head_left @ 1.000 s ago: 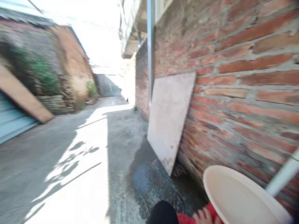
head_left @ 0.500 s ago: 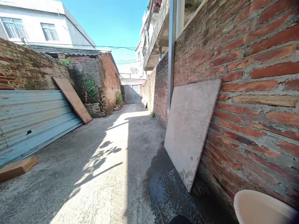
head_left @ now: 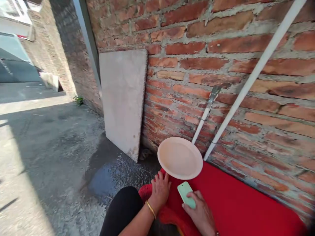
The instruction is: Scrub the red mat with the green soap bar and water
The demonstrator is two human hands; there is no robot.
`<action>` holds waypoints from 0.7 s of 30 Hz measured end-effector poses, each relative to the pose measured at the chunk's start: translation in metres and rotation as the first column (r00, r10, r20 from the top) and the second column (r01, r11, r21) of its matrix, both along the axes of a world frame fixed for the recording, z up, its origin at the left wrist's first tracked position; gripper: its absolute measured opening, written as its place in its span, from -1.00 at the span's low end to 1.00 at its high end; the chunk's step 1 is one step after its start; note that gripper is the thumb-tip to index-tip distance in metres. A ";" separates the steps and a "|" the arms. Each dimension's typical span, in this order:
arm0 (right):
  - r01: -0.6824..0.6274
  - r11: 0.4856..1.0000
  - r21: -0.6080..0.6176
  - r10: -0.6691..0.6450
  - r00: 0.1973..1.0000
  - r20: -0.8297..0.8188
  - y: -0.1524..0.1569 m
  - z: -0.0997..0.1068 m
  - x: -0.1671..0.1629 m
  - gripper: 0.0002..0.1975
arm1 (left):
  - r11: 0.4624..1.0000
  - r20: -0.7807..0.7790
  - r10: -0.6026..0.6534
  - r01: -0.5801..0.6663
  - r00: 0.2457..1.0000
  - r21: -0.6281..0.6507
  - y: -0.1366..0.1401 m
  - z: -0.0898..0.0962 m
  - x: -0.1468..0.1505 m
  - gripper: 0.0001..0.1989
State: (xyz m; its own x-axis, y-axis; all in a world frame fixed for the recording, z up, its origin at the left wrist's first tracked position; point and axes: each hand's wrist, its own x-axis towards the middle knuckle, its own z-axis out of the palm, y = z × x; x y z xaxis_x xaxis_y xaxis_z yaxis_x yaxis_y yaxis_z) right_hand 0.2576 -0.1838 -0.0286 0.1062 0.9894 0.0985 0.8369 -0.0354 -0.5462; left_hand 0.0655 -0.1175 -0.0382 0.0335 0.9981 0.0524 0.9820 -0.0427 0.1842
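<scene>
My right hand (head_left: 199, 211) is closed around a flat, mint-green oblong thing (head_left: 186, 194) with rounded corners and a small dark hole at one end. Its underside is hidden, so I cannot tell its kind. My left hand (head_left: 159, 190), with a gold bangle at the wrist, rests palm down on red cloth (head_left: 231, 196), its fingers stretched out at the cloth's left edge. Just beyond both hands stands a pale peach basin (head_left: 179, 158), by the wall end of the cloth. No contents can be made out in it.
A brick wall (head_left: 169, 88) runs along the right. Against it lean a pale slab (head_left: 121, 101), a white pipe (head_left: 253, 78) and a shorter white-handled tool (head_left: 204, 118). Wet concrete (head_left: 105, 180) lies left of my black-clad knee (head_left: 123, 209).
My view has swung right and down from the lane. Both hands, the red cloth and the mint-green thing now show; the basin appears whole, nearer the middle.
</scene>
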 end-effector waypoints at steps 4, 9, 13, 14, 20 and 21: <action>0.244 0.962 -0.121 -0.241 0.970 0.040 -0.027 0.006 0.064 -0.73 | 1.000 -0.081 -0.027 0.027 0.996 -0.009 0.005 0.003 -0.003 -0.61; 0.563 0.812 -0.153 -0.551 0.826 0.117 -0.066 0.015 0.124 -0.54 | 0.999 -0.147 -0.040 0.041 0.988 0.009 -0.001 0.002 0.001 -0.63; 0.486 0.862 -0.143 -0.467 0.872 0.148 -0.047 0.029 0.078 -0.60 | 0.998 -0.169 -0.047 0.054 0.984 0.037 0.000 -0.001 0.000 -0.63; 0.448 0.882 -0.148 -0.427 0.891 0.152 -0.036 0.031 0.058 -0.65 | 0.997 -0.166 -0.049 0.057 0.985 0.044 0.001 -0.002 -0.001 -0.63; 0.309 0.938 -0.159 -0.291 0.949 0.124 0.006 0.029 -0.003 -0.77 | 0.993 -0.150 -0.096 0.105 0.984 0.050 0.001 -0.005 -0.009 -0.62; 0.319 0.935 -0.157 -0.305 0.946 0.106 0.004 0.027 0.005 -0.77 | 0.993 -0.157 -0.097 0.106 0.983 0.050 0.001 -0.005 -0.009 -0.62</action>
State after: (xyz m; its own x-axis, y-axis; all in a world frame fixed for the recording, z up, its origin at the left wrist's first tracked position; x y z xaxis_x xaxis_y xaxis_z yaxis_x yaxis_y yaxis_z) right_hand 0.2624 -0.1798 -0.0013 0.4112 0.9103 -0.0473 0.8086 -0.3883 -0.4420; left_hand 0.0562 -0.1162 -0.0432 0.1471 0.9844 0.0965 0.9883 -0.1502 0.0256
